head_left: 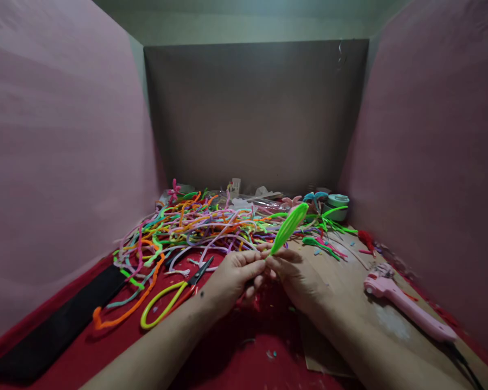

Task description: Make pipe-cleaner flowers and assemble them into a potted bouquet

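A bright green leaf shape of pipe cleaners (pixel 289 228) stands tilted up and to the right above my fingers. My left hand (pixel 244 273) pinches at its lower end, fingers curled together. Opposite it, my right hand (pixel 295 271) grips the same base between thumb and fingers. The two hands nearly touch, and the fingertips hide the exact bottom of the leaf. Just left of my left hand lie scissors (pixel 174 298) with yellow and red handles, near the heap of loose colourful pipe cleaners (pixel 211 227).
A pink hot glue gun (pixel 410 309) with a black cord rests on a brown board (pixel 341 287) at the right. At the left lies a long black strip (pixel 61 322) on the red cloth (pixel 211 357). A lidded tub (pixel 337 207) stands at the back right. Pink walls close both sides.
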A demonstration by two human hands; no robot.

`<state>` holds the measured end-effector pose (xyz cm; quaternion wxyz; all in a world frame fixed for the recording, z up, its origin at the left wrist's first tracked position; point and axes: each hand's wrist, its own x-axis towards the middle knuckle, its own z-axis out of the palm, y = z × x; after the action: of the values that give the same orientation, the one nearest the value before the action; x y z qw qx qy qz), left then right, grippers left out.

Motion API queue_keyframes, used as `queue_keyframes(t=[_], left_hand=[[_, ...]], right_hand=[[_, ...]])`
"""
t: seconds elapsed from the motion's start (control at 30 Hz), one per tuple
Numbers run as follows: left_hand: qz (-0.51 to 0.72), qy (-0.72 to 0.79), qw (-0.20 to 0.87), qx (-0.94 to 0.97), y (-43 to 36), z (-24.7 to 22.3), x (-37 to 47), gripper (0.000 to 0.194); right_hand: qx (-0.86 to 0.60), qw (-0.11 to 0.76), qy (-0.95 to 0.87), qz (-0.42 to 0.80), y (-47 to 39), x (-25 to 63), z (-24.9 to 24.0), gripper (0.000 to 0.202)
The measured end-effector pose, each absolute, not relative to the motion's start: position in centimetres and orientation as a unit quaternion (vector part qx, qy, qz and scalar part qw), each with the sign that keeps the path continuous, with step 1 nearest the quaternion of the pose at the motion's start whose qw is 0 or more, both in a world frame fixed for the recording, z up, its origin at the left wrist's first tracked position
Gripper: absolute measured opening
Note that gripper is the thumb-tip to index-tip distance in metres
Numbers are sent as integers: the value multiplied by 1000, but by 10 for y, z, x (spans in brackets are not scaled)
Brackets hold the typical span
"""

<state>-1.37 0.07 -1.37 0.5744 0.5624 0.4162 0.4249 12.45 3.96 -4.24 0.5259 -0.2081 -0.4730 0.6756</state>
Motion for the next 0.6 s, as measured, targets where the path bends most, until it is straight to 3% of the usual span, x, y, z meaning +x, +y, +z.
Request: queue_keyframes(t=[0.13,0.2,0.27,0.43,0.6], left_hand=[[462,456,211,731,-1,-22,-12,15],[457,444,147,757,-1,-24,-13,17],[465,453,191,736,0,-22,-13,19],[468,423,516,579,3,-14,-12,21],[433,323,699,470,6,-17,-20,19]], right_hand=[[-240,539,-468,659,41,125,-46,15],[-262,511,-490,656,40,126,-45,18],[-284,475,-523,648,39,127,-43,22],[-203,465,-492,707,34,123,-38,29],[-185,464,-495,711,31,124,-33,25]])
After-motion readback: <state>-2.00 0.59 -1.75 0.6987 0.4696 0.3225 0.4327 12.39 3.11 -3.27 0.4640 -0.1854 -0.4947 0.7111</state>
